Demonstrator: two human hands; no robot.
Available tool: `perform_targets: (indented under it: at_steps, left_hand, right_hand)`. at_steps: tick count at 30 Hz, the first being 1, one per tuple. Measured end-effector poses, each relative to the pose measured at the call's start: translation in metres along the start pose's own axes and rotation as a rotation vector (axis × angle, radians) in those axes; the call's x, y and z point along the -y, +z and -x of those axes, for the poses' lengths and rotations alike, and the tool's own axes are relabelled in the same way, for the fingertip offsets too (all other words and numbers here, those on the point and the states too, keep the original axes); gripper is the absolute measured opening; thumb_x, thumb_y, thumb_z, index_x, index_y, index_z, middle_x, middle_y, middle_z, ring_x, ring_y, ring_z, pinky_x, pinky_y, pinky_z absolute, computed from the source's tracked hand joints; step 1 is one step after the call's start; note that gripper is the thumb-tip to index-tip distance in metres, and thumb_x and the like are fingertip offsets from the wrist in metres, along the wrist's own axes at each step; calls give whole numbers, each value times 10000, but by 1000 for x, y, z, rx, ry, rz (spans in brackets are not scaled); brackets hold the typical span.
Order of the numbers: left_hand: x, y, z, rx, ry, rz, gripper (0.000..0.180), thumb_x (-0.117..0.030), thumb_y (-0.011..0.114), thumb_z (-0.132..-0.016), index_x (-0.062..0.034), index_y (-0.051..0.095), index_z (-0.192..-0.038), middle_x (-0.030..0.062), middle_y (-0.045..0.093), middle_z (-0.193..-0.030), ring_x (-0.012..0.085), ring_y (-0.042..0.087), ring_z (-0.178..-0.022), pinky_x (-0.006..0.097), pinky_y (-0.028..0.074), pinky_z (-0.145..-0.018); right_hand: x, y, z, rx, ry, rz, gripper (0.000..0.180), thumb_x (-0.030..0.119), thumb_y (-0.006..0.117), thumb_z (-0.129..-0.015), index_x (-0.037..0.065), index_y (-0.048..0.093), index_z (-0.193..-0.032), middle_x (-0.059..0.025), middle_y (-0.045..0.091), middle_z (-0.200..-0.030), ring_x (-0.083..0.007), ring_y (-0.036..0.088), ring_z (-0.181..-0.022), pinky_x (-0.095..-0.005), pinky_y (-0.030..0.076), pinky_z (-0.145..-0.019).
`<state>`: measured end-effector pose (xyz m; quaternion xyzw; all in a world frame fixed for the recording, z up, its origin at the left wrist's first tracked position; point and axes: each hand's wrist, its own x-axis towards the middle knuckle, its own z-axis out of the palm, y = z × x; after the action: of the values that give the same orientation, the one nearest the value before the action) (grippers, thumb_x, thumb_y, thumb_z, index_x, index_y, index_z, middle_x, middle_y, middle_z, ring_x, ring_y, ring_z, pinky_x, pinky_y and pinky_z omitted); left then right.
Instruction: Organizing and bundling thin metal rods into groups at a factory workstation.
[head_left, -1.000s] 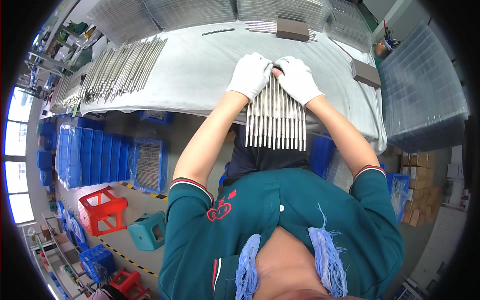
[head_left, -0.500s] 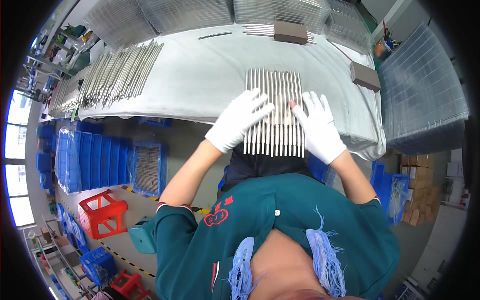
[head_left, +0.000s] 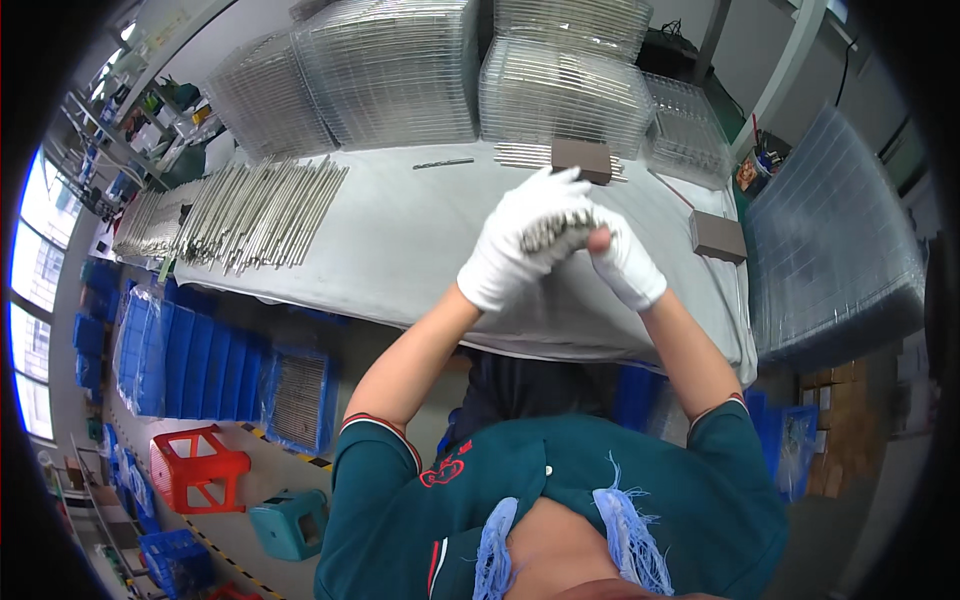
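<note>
Both my hands are up over the near middle of the white-covered table (head_left: 400,240), in white gloves. My left hand (head_left: 505,250) is wrapped round a bundle of thin metal rods (head_left: 556,232), whose ends point up towards me. Against the bundle's right side my right hand (head_left: 630,265) is closed, its thumb tip bare of the glove. The gloves hide most of the rods' length. Farther back, a brown block (head_left: 581,158) lies across several metal rods (head_left: 522,155). A dark drill bit (head_left: 443,163) lies to their left.
A long row of metal rods (head_left: 265,215) covers the table's left side. Clear plastic boxes (head_left: 390,80) are stacked along the back. At the right are another brown block (head_left: 718,237) and a tall clear plastic stack (head_left: 835,240). Blue crates (head_left: 200,360) and a red stool (head_left: 200,468) stand below left.
The rods lay side by side under my spread hands at the table's near edge. Now they are gathered into an upright bundle between my hands, farther over the table. The view has tilted up.
</note>
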<state>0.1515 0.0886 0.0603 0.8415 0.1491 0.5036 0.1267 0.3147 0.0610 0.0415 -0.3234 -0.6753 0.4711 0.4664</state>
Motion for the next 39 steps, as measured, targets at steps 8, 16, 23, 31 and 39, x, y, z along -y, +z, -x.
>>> perform_targets:
  at_steps: [8,16,23,31,39]
  left_hand:
    - [67,-6,-27,-105,-806,804,235,-133,664,-809,-15,569,-989,63,650,-842,139,627,-783,267,510,-710]
    - [17,14,-15,-356,-889,646,331,-76,723,-743,-22,543,-1015,25,616,-860,90,587,-745,256,510,-638]
    - [-10,-7,21,-119,-978,783,407,-85,717,-738,-43,508,-1084,12,617,-836,93,575,-734,257,487,-713]
    - [-6,21,45,-290,-551,4,321,-137,734,-712,-54,528,-944,40,567,-806,170,569,-689,289,484,-643]
    - [-9,9,44,-206,-622,169,339,-118,711,-732,-51,543,-1018,29,574,-846,125,557,-715,265,476,-669]
  right_hand:
    - [-75,11,-52,-6,259,26,472,239,753,-702,11,569,-1073,-60,628,-983,-138,556,-900,-291,443,-815]
    - [-85,26,-37,16,1,116,570,214,753,-650,46,516,-1140,-64,607,-1011,-166,547,-972,-301,435,-858]
    - [-60,25,-34,536,145,47,511,179,740,-702,30,518,-1138,-88,602,-1025,-181,548,-953,-322,451,-841]
    - [-2,10,-11,573,310,587,535,230,705,-741,22,492,-1186,-117,570,-1142,-210,551,-995,-359,422,-913]
    - [-5,20,48,32,442,-561,482,504,445,-877,32,509,-949,-157,608,-978,-260,617,-918,-353,481,-840]
